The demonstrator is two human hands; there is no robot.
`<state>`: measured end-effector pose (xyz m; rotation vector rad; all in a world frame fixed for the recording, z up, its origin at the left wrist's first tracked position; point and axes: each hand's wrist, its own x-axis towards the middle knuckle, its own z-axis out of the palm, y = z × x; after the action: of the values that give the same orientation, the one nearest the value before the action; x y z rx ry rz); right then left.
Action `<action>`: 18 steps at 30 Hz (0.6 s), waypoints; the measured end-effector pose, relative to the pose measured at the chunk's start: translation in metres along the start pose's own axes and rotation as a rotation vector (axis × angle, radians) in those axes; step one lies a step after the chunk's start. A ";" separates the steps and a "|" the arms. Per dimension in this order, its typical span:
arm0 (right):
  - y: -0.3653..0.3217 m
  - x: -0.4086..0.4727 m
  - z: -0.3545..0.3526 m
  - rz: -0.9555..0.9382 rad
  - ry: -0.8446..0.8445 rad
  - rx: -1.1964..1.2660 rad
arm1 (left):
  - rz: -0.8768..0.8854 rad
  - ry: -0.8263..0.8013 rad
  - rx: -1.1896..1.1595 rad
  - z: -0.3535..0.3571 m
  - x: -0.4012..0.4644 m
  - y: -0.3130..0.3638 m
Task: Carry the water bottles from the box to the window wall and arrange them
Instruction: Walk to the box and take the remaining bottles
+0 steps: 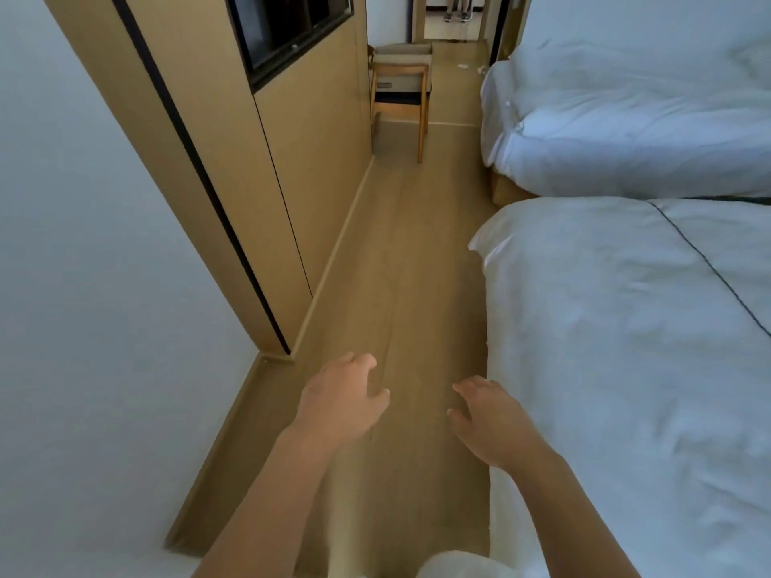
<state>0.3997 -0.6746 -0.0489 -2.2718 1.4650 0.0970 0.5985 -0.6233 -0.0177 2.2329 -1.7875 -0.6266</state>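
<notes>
No water bottle shows in the head view. A cardboard box (402, 56) sits on a wooden chair (400, 106) at the far end of the aisle. My left hand (342, 400) hangs out in front of me over the wooden floor, fingers loosely curled, holding nothing. My right hand (488, 419) is beside it, close to the near bed's edge, fingers relaxed and empty. Both forearms reach in from the bottom of the frame.
A narrow wooden-floor aisle (400, 264) runs ahead between a wood-panelled wall (292, 160) on the left and two white beds (626, 348) on the right. A white wall (83, 285) stands at near left. A person's legs (457, 10) show in the far doorway.
</notes>
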 end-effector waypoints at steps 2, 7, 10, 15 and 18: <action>-0.001 0.033 -0.007 0.019 -0.016 0.010 | 0.010 -0.012 -0.003 -0.006 0.035 -0.004; 0.009 0.128 -0.024 0.042 -0.015 0.035 | 0.028 -0.008 -0.014 -0.020 0.131 -0.012; 0.024 0.196 -0.046 0.043 0.006 0.031 | 0.030 -0.002 -0.012 -0.029 0.201 -0.009; 0.050 0.316 -0.104 0.016 0.005 0.003 | 0.003 -0.001 0.033 -0.057 0.333 0.007; 0.060 0.385 -0.142 0.020 0.018 0.014 | -0.021 0.004 0.002 -0.073 0.403 0.013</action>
<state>0.4913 -1.0794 -0.0501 -2.2524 1.4930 0.0722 0.6900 -1.0229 -0.0257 2.2556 -1.7663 -0.6243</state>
